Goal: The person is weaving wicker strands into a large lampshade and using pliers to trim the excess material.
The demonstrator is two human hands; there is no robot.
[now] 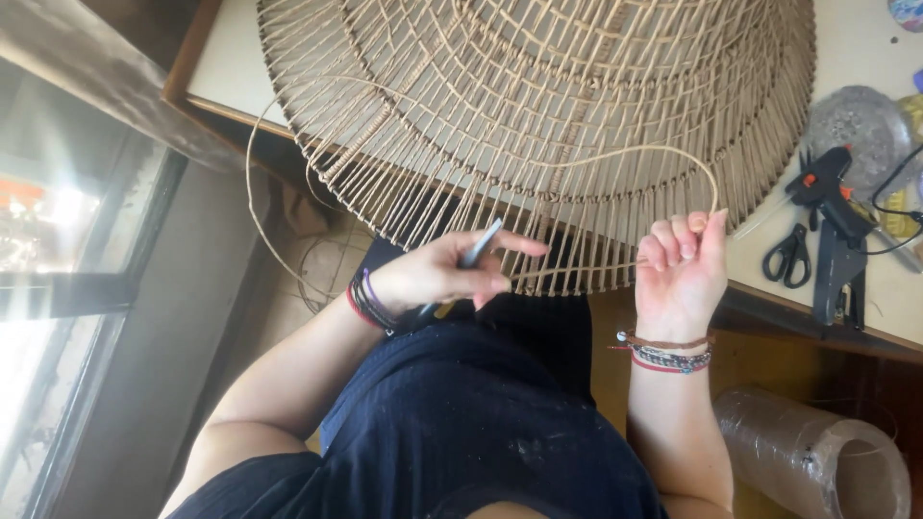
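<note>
Nearest: lap in dark blue fabric (461,423), both forearms w/ bracelets at wrists. Clear plastic roll (817,452) lies on floor low right.

L hand (442,274) is half closed, thumb & fingers pinching a thin grey tool (476,252) that runs diagonally across the palm; index finger stretched out twd the weave. R hand (685,264) is curled, fingertips up, gripping a loose cane strand (663,154) near its end. Strand arcs up from R hand, over the weave & loops back left off the table edge.

Beyond hands: big round wicker piece (538,106), spokes fanning out, rim overhanging table (870,279) twd the lap; hands sit right at its lower edge.

Far right on table: black scissors (788,255), black glue gun (832,207) w/ orange trigger, clear lid-like disc (856,120). Window at left.
</note>
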